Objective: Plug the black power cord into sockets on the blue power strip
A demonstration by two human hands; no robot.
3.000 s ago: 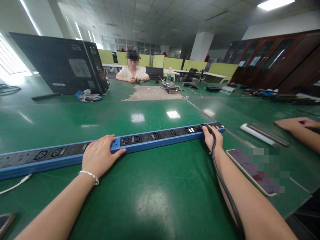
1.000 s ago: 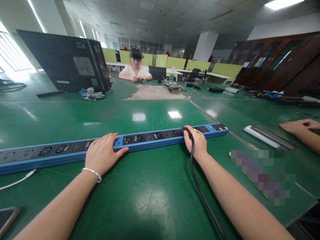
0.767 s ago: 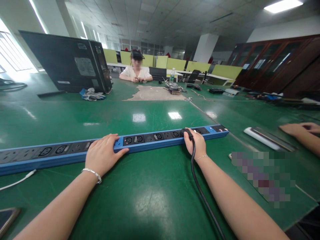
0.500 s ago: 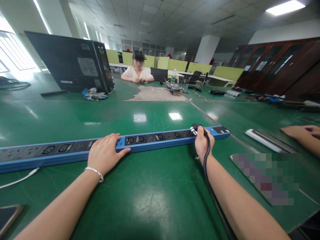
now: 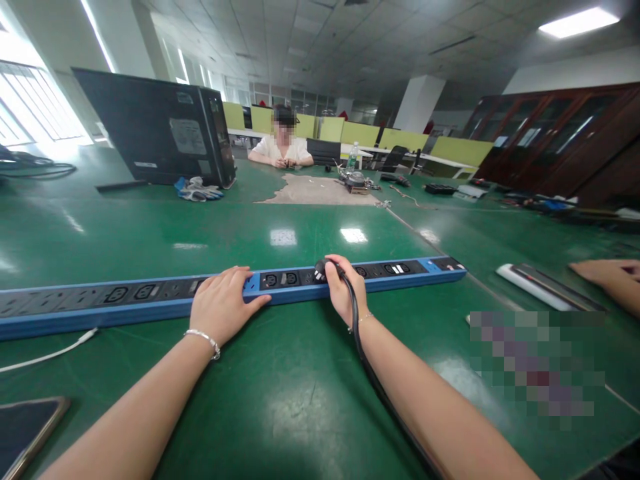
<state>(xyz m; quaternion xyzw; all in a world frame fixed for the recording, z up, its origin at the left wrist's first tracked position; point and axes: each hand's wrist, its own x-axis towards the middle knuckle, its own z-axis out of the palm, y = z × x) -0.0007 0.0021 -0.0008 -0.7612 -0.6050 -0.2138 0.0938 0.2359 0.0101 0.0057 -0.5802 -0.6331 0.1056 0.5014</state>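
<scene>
The black plug [image 5: 321,269] is at the blue power strip [image 5: 293,294], over its sockets, prongs exposed; whether it touches the strip cannot be determined. Your right hand [image 5: 346,291] is closed around the plug, its cable [image 5: 367,370] trailing along your forearm. Your left hand [image 5: 223,300], partly open, clasps the strip, thumb on the near side. The strip lies across the green table [image 5: 290,400].

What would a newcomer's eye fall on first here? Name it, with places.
First, the long blue power strip crossing the green table from the left edge, with the left hand laid over it. Next, the black plug in the right hand, held over the strip. Behind, at left, stands a big black computer case.
</scene>
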